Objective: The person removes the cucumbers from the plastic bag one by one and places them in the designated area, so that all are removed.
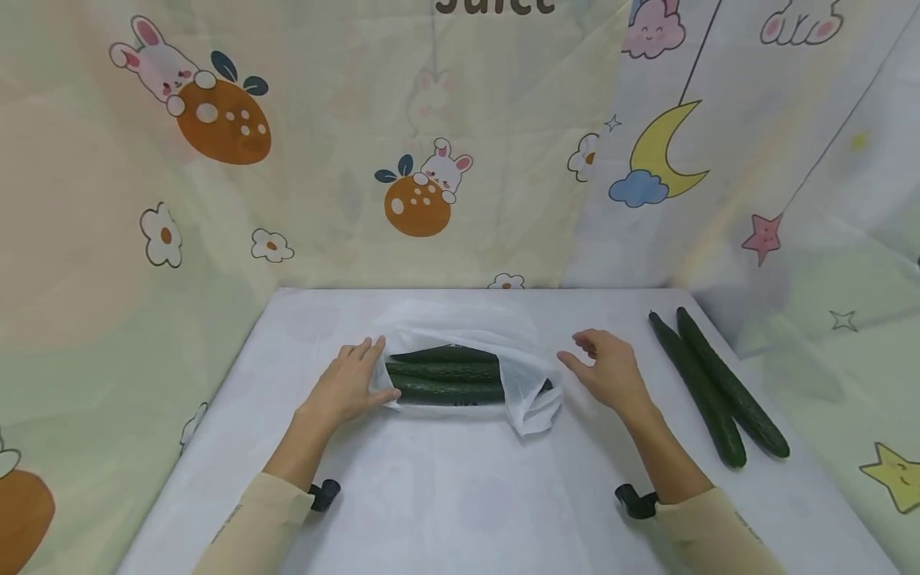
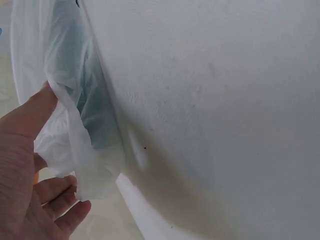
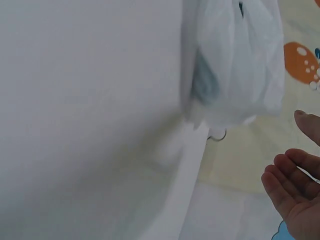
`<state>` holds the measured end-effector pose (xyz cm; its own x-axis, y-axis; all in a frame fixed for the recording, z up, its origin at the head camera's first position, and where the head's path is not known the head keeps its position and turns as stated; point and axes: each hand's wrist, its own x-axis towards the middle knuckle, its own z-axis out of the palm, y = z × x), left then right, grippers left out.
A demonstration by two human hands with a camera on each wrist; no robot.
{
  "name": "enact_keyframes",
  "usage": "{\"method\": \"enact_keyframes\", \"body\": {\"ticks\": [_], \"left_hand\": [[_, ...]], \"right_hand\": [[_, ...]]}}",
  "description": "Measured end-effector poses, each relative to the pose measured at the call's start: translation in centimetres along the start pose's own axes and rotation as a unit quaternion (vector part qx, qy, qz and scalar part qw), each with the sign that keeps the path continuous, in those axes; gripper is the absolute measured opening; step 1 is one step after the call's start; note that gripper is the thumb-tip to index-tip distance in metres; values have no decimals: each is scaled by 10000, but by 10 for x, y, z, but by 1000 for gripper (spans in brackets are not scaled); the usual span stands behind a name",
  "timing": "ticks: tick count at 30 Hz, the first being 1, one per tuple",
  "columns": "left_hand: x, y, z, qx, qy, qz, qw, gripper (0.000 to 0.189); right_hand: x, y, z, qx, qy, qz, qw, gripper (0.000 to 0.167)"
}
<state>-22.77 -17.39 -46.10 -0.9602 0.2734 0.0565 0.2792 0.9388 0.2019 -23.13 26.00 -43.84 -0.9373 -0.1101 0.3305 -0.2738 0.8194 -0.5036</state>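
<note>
While two cucumbers (image 1: 694, 387) lie at right, one white bag (image 1: 519, 374) sits mid-frame; the left hand (image 1: 350, 382) holds its end, the right hand (image 1: 609, 370) bends its fingers, thumb apart.

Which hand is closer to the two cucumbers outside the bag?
Right. The right hand is beside those cucumbers, not touching; the left hand is farther left, touching the bag.

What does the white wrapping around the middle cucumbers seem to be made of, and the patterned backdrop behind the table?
White wrapping: probably thin plastic film, softly matte with a faint sheen; it creases crisply, and the cucumbers show dimly through it in the left wrist view.

Patterned backdrop: perhaps printed cloth, dull-finished, with soft ripples; a plastic sheet can't be ruled out.
</note>
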Motion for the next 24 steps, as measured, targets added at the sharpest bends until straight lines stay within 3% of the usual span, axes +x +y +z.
{"method": "enact_keyframes", "body": {"ticks": [10,14,24], "left_hand": [[-4,-6,-1,-103,-255,0,9996,111],[-3,-6,-3,-85,-361,-46,9993,109],[-3,-6,-15,-365,-990,-401,9936,102]], "right_hand": [[5,-43,21,492,-226,-256,9982,48],[11,-55,21,619,-143,-390,9972,48],[21,-85,26,1111,-295,-768,9904,45]]}}
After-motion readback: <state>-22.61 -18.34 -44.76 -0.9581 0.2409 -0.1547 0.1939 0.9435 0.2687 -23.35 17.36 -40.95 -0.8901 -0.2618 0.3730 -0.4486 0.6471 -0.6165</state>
